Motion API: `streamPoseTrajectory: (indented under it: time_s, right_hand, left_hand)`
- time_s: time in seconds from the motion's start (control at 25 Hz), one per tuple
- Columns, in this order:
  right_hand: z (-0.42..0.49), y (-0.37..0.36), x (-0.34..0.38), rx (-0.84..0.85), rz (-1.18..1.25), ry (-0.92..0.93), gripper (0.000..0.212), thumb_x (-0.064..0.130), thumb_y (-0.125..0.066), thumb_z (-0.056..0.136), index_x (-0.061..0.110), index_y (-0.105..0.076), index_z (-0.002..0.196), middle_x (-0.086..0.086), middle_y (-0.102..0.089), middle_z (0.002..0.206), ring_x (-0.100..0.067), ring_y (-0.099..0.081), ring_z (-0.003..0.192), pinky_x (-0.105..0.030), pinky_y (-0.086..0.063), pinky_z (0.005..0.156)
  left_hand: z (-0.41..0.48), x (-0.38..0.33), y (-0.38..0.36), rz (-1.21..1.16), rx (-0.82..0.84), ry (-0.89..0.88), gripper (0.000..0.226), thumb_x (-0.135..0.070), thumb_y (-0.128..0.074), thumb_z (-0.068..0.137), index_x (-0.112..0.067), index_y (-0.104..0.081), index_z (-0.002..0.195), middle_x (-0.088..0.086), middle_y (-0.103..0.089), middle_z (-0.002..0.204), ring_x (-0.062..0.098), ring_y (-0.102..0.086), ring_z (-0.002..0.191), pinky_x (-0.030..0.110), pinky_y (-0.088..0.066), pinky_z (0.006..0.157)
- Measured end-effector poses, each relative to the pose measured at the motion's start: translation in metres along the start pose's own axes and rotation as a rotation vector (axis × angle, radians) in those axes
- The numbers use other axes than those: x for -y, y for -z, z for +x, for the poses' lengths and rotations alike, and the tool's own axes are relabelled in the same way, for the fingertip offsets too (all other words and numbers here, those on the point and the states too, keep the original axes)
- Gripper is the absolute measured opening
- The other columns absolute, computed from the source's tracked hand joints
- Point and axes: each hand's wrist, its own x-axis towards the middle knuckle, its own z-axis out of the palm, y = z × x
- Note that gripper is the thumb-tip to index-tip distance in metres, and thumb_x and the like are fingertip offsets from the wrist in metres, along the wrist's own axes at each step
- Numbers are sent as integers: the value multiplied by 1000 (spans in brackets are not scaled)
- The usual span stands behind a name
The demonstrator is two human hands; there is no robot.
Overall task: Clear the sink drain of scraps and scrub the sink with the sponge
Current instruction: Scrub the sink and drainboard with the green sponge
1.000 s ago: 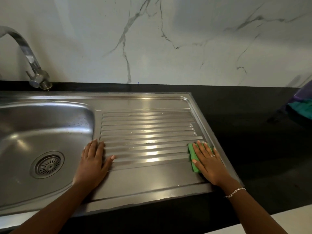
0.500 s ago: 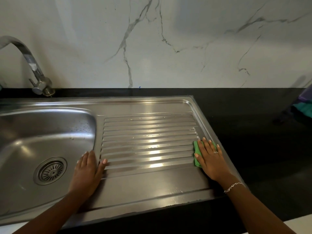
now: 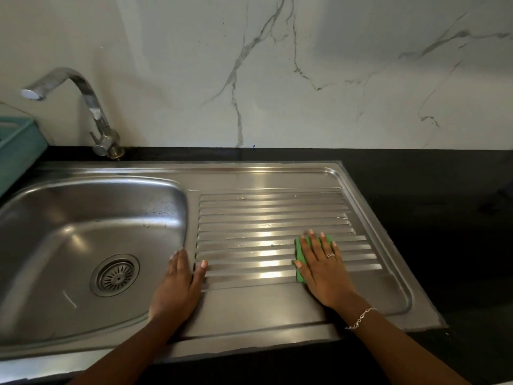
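The right hand (image 3: 323,269) lies flat with fingers spread, pressing the green sponge (image 3: 300,255) on the ribbed drainboard (image 3: 249,234); only the sponge's left edge and top corner show. Its long axis seems to run from 6 to 12 o'clock, across the ribs, though the palm covers most of it. The left hand (image 3: 179,284), open and holding nothing, rests on the ridge beside the basin (image 3: 69,218). The drain (image 3: 116,275) lies at 9 o'clock, nearer the left hand.
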Motion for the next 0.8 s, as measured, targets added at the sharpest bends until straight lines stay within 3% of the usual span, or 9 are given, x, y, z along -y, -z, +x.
streamPoseTrajectory:
  time_s: [0.16,0.32,0.4,0.48,0.6,0.72,0.8]
  right_hand:
    - [8,-6,52,-16,4,52,60,45,-3,97,10,-33,134,-18,-51,135,-38,-50,123,-46,-21,108]
    - [14,-7,105,-10,4,116,64,45,-1,96,12,-38,135,-16,-50,138,-36,-47,126,-51,-26,112]
    - [17,-6,136,7,19,163,64,45,-4,96,12,-43,134,-15,-48,139,-36,-45,128,-52,-25,109]
    - [21,-4,164,26,42,228,56,44,-20,93,14,-46,133,-13,-50,138,-35,-45,128,-47,-22,102]
    - [26,-3,195,53,82,366,55,41,-31,84,18,-42,132,-9,-55,134,-32,-49,126,-44,-24,102]
    - [38,1,210,78,77,445,58,39,-25,82,22,-43,135,-6,-52,138,-29,-45,130,-46,-27,114]
    - [49,3,214,100,81,493,70,42,-8,80,20,-32,141,-8,-32,151,-30,-24,141,-45,-11,115]
  left_hand:
    - [1,5,2,-102,-8,-6,69,-52,-24,93,-11,-17,148,13,-21,155,26,-25,142,40,-26,114]
    - [2,9,7,-369,-33,44,110,-90,-7,64,-16,-38,138,16,-52,136,30,-49,126,45,-38,108]
    - [0,7,7,-420,-50,65,94,-81,-14,77,-13,-41,137,20,-59,126,33,-54,119,41,-42,103]
    - [-2,2,8,-454,-72,72,68,-55,-24,93,-10,-30,144,18,-47,140,29,-45,130,30,-33,106]
    - [-2,7,7,-533,-114,47,84,-62,-21,81,-9,-24,146,15,-36,148,24,-36,137,25,-24,110]
    - [4,13,5,-558,-129,64,94,-71,-19,76,-10,-19,148,15,-35,149,24,-35,138,36,-26,116]
    - [4,12,3,-552,-144,52,86,-62,-22,80,-11,-17,148,11,-27,153,20,-29,141,32,-21,118]
